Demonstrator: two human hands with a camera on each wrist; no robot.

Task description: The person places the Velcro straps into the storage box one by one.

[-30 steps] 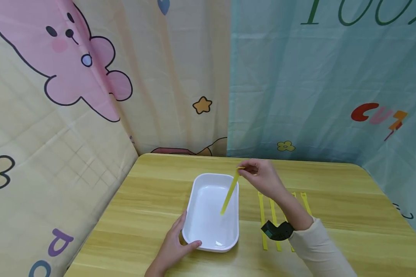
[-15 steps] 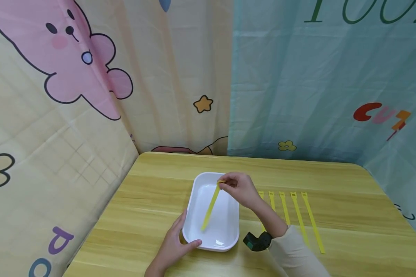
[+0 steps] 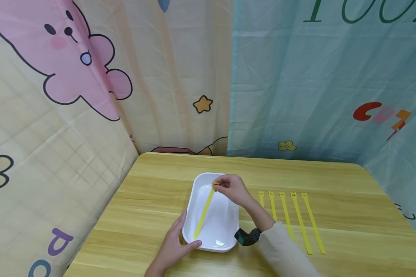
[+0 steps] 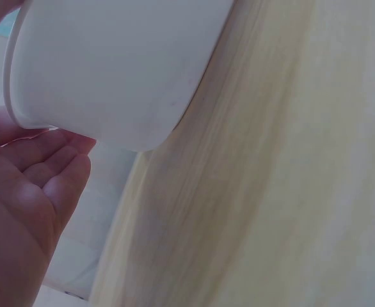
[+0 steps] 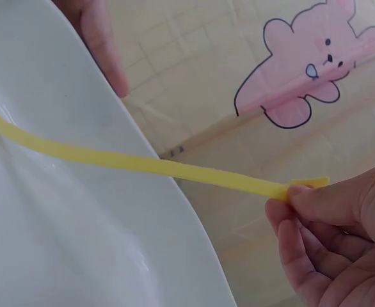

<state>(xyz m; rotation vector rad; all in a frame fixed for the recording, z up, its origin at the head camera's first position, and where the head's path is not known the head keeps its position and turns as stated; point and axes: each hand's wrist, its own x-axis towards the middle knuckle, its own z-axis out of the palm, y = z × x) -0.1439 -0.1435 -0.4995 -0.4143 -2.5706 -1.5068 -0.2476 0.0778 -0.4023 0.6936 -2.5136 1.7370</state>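
A yellow hook-and-loop cable tie (image 3: 204, 213) hangs slanting into a white plastic tray (image 3: 225, 227). My right hand (image 3: 232, 189) pinches its slotted end between thumb and fingers above the tray's far part. In the right wrist view the cable tie (image 5: 155, 166) bends slightly, its free end low over the tray's inside; whether that tip touches the bottom I cannot tell. My left hand (image 3: 173, 242) holds the tray's near left corner, thumb at the near rim and fingers along the left side. From the left wrist, these fingers (image 4: 66, 173) lie against the tray's rim.
Several more yellow cable ties (image 3: 299, 223) lie side by side right of the tray, partly covered by the right forearm. The wooden table (image 3: 360, 215) is bounded by printed curtains (image 3: 284, 77) at the back and sides. A dark wrist device (image 3: 247, 236) hangs near the tray's right edge.
My right hand has carried the cable tie leftward and lower, from above the tray's far right edge to over its inside. The left hand and tray have stayed put.
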